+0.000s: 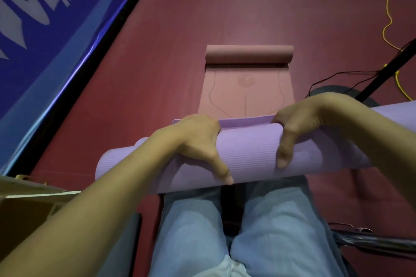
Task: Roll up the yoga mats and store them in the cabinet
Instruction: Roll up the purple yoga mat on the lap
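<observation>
From the head camera, the purple mat (247, 153) lies rolled across the person's knees, its loose edge on the far side. The left hand (198, 141) and the right hand (295, 123) each grip the roll, set apart. Beyond it, the pink mat (247, 87) lies half-rolled on the red floor (168, 63).

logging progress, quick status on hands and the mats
Left hand and right hand both gripping the purple mat, nearly rolled, held over the knees. Pink mat on the floor ahead, only partly rolled. Nothing in the way.
</observation>
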Tool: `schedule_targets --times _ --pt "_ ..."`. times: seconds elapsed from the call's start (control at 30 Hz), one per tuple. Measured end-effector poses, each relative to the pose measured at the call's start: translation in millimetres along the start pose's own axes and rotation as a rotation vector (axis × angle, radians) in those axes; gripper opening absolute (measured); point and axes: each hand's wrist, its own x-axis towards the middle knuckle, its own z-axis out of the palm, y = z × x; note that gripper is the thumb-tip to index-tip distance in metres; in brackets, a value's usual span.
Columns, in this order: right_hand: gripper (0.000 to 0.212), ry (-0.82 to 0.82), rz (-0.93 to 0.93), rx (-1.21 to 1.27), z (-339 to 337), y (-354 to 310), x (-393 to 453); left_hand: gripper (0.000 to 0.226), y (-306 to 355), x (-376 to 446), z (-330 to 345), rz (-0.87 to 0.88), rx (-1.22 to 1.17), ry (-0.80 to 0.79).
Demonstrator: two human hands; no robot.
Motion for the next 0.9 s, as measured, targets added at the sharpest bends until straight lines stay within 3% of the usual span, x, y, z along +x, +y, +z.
schedule_targets --times 0.17,0.33,0.5,0.63,0.73,0.8,0.9 --pt "0.083 -0.125 -0.016 0.053 11 1 -12 0.076 5 -11 8 0.028 -0.126 -0.086" --pt "0.075 -0.169 -0.077 0.102 39 13 -21 0.082 12 -18 22 0.056 -0.171 -0.205" --pt "0.102 -0.034 0.014 0.041 33 14 -31 0.084 14 -10 25 0.066 -0.183 -0.156" --pt "0.083 0.2 -0.009 -0.177 27 0 -50 0.072 0 3 25 0.027 -0.351 -0.222" --pt "0.065 0.343 0.005 -0.25 32 -8 -60 0.094 -7 18 24 0.072 -0.303 -0.165" --pt "0.07 0.422 0.01 -0.37 35 -13 -60 0.1 -11 25 21 0.14 -0.29 -0.162" --pt "0.092 0.38 0.062 -0.447 45 -20 -57 0.097 -20 31 17 0.161 -0.362 -0.136"
